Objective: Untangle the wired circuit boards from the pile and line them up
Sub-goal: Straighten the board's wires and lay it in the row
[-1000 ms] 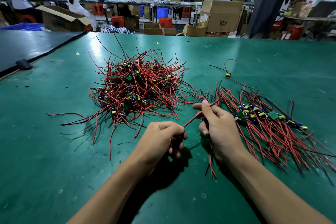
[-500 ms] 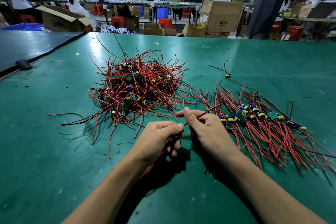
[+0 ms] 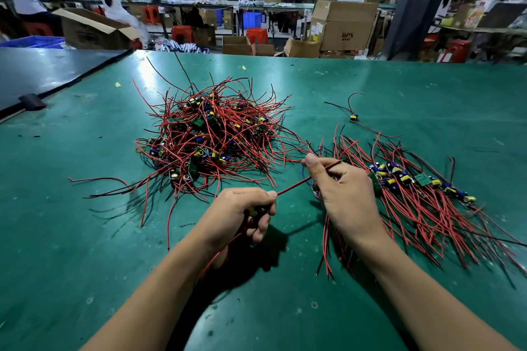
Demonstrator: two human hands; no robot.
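The only print that can be read is "BPS", in dark letters on the front of the large brown cardboard box (image 3: 349,17) behind the far edge of the green table (image 3: 413,88). A smaller line of characters sits just beneath it, too small to make out. White labels (image 3: 317,29) on the box's left side are too fine to read.

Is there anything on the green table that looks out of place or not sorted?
Yes. One small wired component lies alone on the green table, beyond the lined-up row and to the right of the tangled pile, and it belongs to neither group. It looks left out of the sorting. Nothing else stands out.
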